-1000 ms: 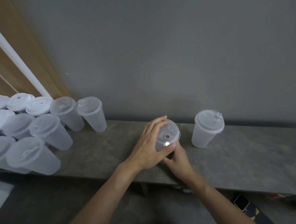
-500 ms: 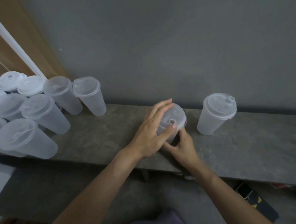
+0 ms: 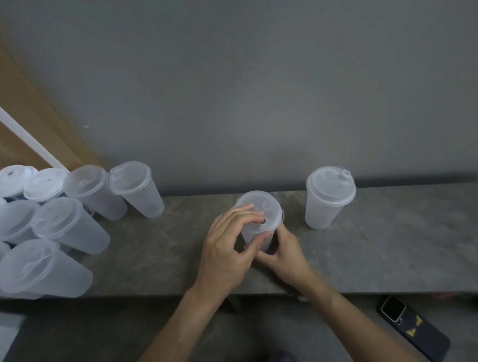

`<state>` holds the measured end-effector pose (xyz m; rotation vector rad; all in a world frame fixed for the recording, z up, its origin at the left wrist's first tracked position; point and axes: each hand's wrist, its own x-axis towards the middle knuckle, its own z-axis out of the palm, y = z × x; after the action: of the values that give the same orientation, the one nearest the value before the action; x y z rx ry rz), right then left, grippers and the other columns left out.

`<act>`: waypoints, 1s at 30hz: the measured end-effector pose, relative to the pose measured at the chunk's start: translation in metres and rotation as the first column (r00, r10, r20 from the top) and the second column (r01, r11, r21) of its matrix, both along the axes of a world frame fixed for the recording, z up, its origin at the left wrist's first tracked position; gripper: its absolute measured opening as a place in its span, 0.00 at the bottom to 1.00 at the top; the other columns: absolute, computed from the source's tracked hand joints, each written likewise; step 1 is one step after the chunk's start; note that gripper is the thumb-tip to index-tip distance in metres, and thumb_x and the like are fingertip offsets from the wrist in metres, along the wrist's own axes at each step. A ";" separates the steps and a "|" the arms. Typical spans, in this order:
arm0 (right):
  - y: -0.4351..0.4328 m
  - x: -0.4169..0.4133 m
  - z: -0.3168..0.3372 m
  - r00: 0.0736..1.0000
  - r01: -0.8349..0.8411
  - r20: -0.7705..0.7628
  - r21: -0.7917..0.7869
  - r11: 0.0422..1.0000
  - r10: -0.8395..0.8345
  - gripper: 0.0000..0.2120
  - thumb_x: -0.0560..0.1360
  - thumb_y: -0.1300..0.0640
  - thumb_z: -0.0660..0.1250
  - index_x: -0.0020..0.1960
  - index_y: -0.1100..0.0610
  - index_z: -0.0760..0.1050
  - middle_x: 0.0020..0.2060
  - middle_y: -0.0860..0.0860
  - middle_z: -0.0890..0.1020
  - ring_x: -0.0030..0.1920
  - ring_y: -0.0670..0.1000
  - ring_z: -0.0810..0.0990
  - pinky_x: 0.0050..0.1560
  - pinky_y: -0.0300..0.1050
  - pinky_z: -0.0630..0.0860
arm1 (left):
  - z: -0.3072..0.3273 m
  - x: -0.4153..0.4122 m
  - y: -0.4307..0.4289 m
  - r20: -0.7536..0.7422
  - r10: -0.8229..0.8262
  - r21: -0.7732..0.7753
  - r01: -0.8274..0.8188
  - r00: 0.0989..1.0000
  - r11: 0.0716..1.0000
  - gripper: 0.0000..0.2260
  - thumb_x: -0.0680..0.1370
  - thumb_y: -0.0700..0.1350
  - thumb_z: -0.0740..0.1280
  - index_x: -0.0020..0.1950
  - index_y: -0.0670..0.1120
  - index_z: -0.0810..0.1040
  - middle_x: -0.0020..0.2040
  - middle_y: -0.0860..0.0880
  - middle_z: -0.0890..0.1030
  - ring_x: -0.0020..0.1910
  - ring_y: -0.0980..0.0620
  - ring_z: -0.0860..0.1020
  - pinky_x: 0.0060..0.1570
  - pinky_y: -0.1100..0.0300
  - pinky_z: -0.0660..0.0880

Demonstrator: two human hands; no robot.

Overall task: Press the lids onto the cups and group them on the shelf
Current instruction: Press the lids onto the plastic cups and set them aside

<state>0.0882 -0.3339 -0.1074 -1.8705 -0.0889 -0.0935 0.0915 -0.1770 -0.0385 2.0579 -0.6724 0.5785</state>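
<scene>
the step in hand looks like lid-pressing. a clear cup (image 3: 250, 232) stands at the centre of the frame on the grey shelf (image 3: 153, 256), with its lid (image 3: 267, 205) on top. the left hand (image 3: 228, 248) arches over the lid's near-left edge, fingers curled down on the rim and thumb against the cup wall below, clamped on lid and cup together. the right hand (image 3: 288, 254) grips the lower part of the cup from the right, thumb in front, fingers wrapped out of sight behind. whether the lid is snapped down all round, i cannot tell.

the next move, as i judge it, calls for a firm press round the rim until it seats. then the cup goes left to the group, carried without squeezing its thin wall.

counted:
- one cup in the hands.
- one lone lidded cup (image 3: 328, 200) right of centre, apart from the hands.
- a packed group of lidded cups (image 3: 59, 228) at the left edge, at least ten, some cut off by the frame.
- one dark phone (image 3: 420, 334) at lower right, below the shelf.
</scene>
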 end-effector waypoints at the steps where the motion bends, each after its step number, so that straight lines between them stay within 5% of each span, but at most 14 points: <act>1: 0.000 0.000 0.001 1.000 -0.001 -0.003 0.002 1.000 0.001 0.34 0.73 0.51 0.79 0.75 0.48 0.68 0.65 0.39 0.80 0.66 0.39 0.78 0.66 0.38 0.75 | 0.002 0.001 -0.001 0.005 0.008 -0.011 -0.008 1.000 1.000 0.10 0.77 0.47 0.74 0.54 0.44 0.84 0.56 0.54 0.84 0.65 0.56 0.79 0.64 0.51 0.75; 5: -0.001 0.000 -0.001 1.000 0.000 -0.014 0.009 1.000 0.000 0.36 0.73 0.50 0.80 0.75 0.47 0.67 0.66 0.39 0.79 0.66 0.38 0.77 0.66 0.38 0.75 | 0.006 0.005 0.000 0.004 0.019 -0.049 -0.018 1.000 0.999 0.05 0.76 0.42 0.76 0.49 0.42 0.86 0.51 0.52 0.86 0.59 0.54 0.82 0.57 0.45 0.79; 11: -0.002 0.002 -0.006 1.000 -0.004 -0.030 -0.014 1.000 0.004 0.36 0.72 0.48 0.80 0.75 0.46 0.67 0.66 0.39 0.79 0.66 0.40 0.77 0.67 0.43 0.76 | 0.020 0.013 0.004 -0.117 0.028 -0.039 -0.032 0.993 0.999 0.04 0.77 0.42 0.75 0.49 0.43 0.86 0.49 0.52 0.85 0.52 0.56 0.83 0.54 0.54 0.80; 17: -0.003 0.003 -0.008 1.000 0.008 -0.008 -0.023 1.000 -0.009 0.34 0.71 0.51 0.80 0.72 0.41 0.67 0.65 0.38 0.79 0.66 0.39 0.78 0.66 0.41 0.76 | 0.027 0.022 0.013 -0.148 -0.059 0.090 0.073 0.987 0.993 0.06 0.78 0.45 0.73 0.48 0.43 0.84 0.49 0.52 0.84 0.53 0.56 0.81 0.56 0.58 0.77; 24: -0.002 0.005 -0.010 1.000 0.021 -0.004 -0.022 1.000 -0.021 0.36 0.72 0.51 0.81 0.74 0.42 0.66 0.65 0.38 0.79 0.66 0.39 0.77 0.65 0.36 0.75 | 0.031 0.020 0.004 -0.293 -0.042 -0.069 0.022 0.955 0.997 0.01 0.76 0.41 0.75 0.45 0.44 0.85 0.48 0.54 0.84 0.52 0.54 0.82 0.55 0.58 0.77; 30: -0.002 0.005 -0.009 1.000 0.022 0.000 -0.048 0.999 -0.022 0.36 0.71 0.51 0.80 0.72 0.40 0.66 0.65 0.39 0.79 0.65 0.39 0.77 0.66 0.38 0.75 | 0.033 0.023 0.008 -0.276 -0.041 -0.039 0.032 0.960 0.999 0.03 0.75 0.42 0.77 0.47 0.45 0.88 0.48 0.55 0.86 0.52 0.55 0.83 0.55 0.59 0.78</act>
<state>0.0935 -0.3361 -0.1160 -1.9199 -0.0705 -0.1075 0.1142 -0.1686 -0.0059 2.0389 -0.5293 0.2701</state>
